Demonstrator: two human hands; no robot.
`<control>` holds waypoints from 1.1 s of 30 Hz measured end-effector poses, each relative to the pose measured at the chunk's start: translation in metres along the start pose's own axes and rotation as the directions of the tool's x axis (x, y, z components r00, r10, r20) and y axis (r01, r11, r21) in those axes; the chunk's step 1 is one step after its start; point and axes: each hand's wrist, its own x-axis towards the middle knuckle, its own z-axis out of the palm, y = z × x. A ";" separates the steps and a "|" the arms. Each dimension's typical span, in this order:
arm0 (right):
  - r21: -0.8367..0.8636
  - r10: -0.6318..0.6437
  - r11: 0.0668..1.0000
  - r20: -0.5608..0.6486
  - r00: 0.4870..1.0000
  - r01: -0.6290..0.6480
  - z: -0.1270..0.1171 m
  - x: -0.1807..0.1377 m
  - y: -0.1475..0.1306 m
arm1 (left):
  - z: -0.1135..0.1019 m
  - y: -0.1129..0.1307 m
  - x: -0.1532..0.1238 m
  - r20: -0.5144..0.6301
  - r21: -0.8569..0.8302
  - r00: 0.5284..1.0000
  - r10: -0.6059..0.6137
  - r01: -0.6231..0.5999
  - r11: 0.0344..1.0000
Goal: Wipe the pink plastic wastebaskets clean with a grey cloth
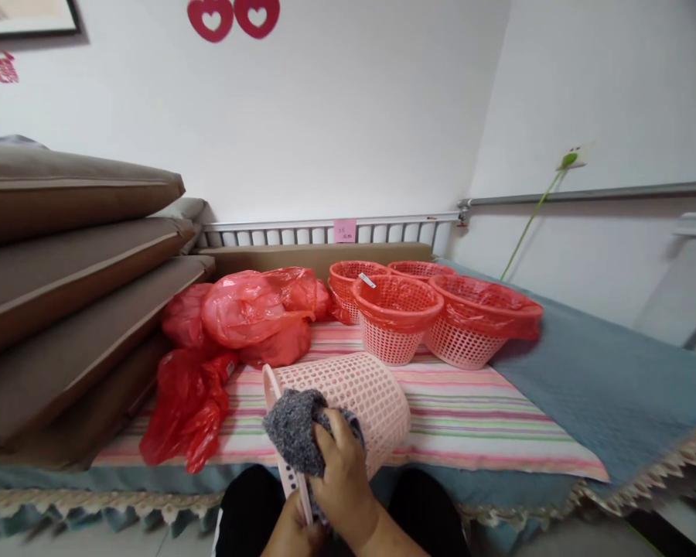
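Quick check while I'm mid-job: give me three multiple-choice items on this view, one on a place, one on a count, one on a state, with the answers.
1. Where do the red plastic bags lie?
A. left of the lined baskets
B. inside the pink basket
C. on the floor

2. How many baskets lined with red bags stand at the back?
A. two
B. four
C. six

3. How is the pink basket lying?
A. upright
B. upside down
C. tipped on its side

Answers: 1 A, the bags are heaped by the brown cushions. 2 B, four red-lined rims show. 3 C, its mouth faces the person, whose right hand presses a grey cloth at the rim and whose left hand is at the rim.
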 end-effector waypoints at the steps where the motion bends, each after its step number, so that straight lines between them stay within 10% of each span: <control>1: -0.069 -0.002 0.998 -0.012 1.000 0.002 -0.001 0.001 0.015 | 0.001 0.003 -0.001 0.039 0.030 0.999 0.006 -0.008 1.000; 8: -0.403 0.324 0.847 -0.123 0.938 -0.345 -0.030 0.014 0.114 | 0.008 0.014 -0.003 0.097 0.114 0.995 -0.016 0.005 0.993; 16: -0.416 0.409 0.796 -0.167 0.897 -0.440 -0.038 0.020 0.119 | 0.007 0.044 0.008 -0.135 -0.054 0.989 -0.062 0.055 0.997; 21: -0.249 0.373 0.875 -0.198 0.907 -0.414 -0.019 0.005 0.097 | 0.011 0.067 0.024 -0.286 -0.093 0.958 -0.018 -0.010 0.996; 27: 0.328 0.415 0.860 -0.005 0.910 -0.390 -0.003 0.014 0.003 | 0.012 0.060 0.018 -0.254 -0.104 0.965 -0.069 0.044 0.994; 33: 0.279 0.197 0.940 0.029 0.980 -0.197 -0.004 0.018 -0.019 | 0.013 0.055 0.007 -0.251 -0.065 0.968 -0.022 0.006 0.998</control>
